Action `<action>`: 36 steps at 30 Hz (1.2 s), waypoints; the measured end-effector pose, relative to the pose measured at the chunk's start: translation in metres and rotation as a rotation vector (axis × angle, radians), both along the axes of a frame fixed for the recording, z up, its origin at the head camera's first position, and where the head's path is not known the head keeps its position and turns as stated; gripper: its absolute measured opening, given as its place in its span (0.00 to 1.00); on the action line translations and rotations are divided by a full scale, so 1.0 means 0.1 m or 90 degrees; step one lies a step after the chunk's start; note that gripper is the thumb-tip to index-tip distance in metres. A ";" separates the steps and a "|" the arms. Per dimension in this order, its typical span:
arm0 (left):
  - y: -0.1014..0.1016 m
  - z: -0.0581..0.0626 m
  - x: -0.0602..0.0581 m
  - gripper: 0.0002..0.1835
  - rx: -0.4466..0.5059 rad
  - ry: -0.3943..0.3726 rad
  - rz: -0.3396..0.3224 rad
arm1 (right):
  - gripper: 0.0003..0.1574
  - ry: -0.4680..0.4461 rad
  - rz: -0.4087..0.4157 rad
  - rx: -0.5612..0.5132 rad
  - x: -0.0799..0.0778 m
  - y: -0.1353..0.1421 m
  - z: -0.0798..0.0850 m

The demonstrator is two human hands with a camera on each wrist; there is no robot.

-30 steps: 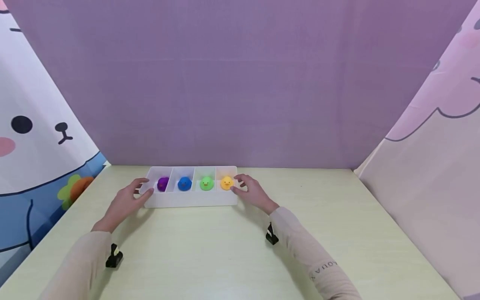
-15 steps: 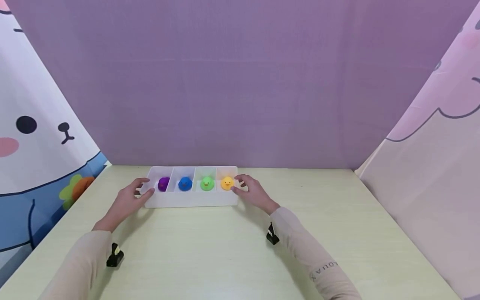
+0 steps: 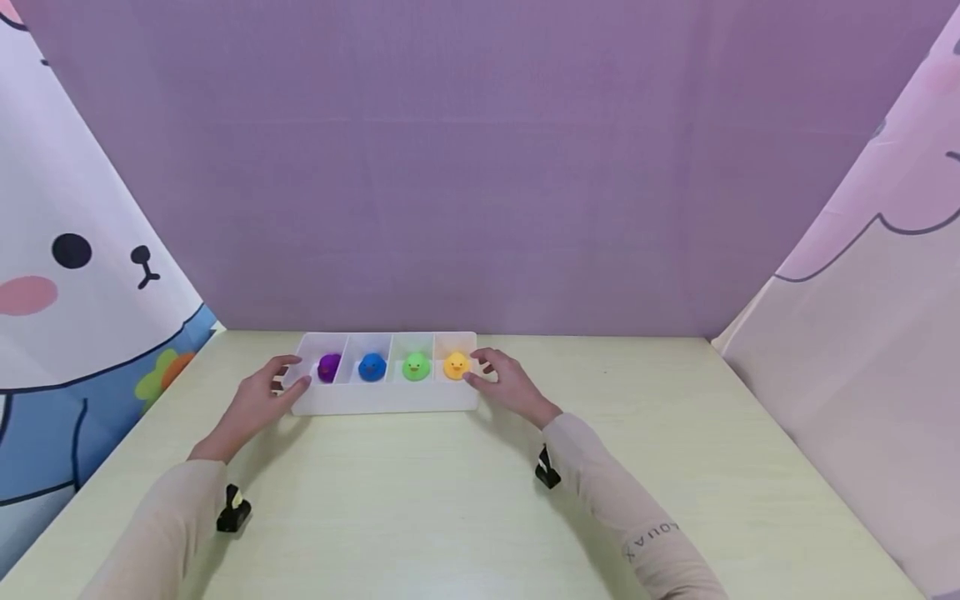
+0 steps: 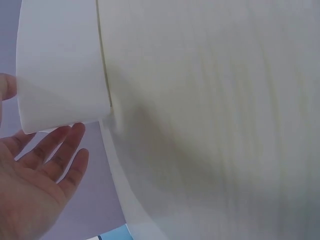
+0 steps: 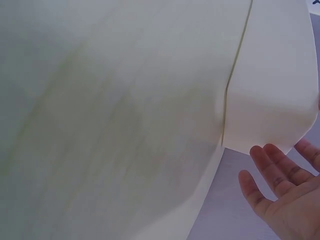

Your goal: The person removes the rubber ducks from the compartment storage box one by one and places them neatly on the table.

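A long white tray (image 3: 386,400) with a row of compartments stands on the table near its back edge. From left to right its compartments hold a purple toy (image 3: 328,367), a blue duck (image 3: 372,367), a green duck (image 3: 416,367) and a yellow duck (image 3: 456,365). My left hand (image 3: 258,404) grips the tray's left end, thumb at the front corner and fingers along the end wall. At the right end, beside the yellow duck, my right hand (image 3: 513,390) holds the tray between thumb and bent fingers. In both wrist views, fingertips touch the tray's end wall.
The pale wooden table (image 3: 397,500) carries the tray. Behind it rises a purple cloth backdrop (image 3: 480,167). Printed cartoon cloths hang at the left (image 3: 97,317) and right (image 3: 862,350). A small black device (image 3: 234,510) sits under each sleeve.
The head view has shifted slightly, most plainly against the left cartoon cloth. Both hands stay at the tray's ends, and the toys keep their compartments.
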State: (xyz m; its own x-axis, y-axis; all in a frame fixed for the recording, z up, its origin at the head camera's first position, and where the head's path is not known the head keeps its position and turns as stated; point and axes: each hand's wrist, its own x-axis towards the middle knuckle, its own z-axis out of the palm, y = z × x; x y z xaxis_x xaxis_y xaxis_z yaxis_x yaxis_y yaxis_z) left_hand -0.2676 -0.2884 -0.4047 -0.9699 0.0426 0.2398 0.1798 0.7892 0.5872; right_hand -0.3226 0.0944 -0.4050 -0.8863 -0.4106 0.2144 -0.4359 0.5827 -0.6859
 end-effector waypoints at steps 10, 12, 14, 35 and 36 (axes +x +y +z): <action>0.10 0.03 0.01 0.29 -0.004 0.002 -0.015 | 0.30 0.011 -0.006 0.006 0.03 0.12 0.03; 0.13 0.03 0.01 0.28 -0.003 0.013 -0.021 | 0.30 0.010 -0.004 0.005 0.03 0.16 0.03; 0.16 0.03 0.00 0.28 -0.004 0.021 -0.024 | 0.30 0.009 -0.007 0.007 0.03 0.21 0.02; 0.50 -0.02 -0.04 0.25 0.028 0.031 -0.094 | 0.31 0.003 -0.017 0.021 0.09 0.68 0.03; 0.51 -0.02 -0.04 0.25 0.031 0.030 -0.098 | 0.31 0.003 -0.017 0.020 0.10 0.70 0.04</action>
State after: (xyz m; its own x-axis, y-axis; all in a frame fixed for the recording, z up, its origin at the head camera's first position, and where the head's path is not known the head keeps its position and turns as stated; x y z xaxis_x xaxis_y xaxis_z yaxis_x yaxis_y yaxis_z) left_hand -0.2720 -0.2369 -0.4066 -0.9404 0.1774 0.2902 0.3248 0.7215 0.6115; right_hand -0.3129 0.1649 -0.4015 -0.8957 -0.3938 0.2065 -0.4237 0.6149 -0.6651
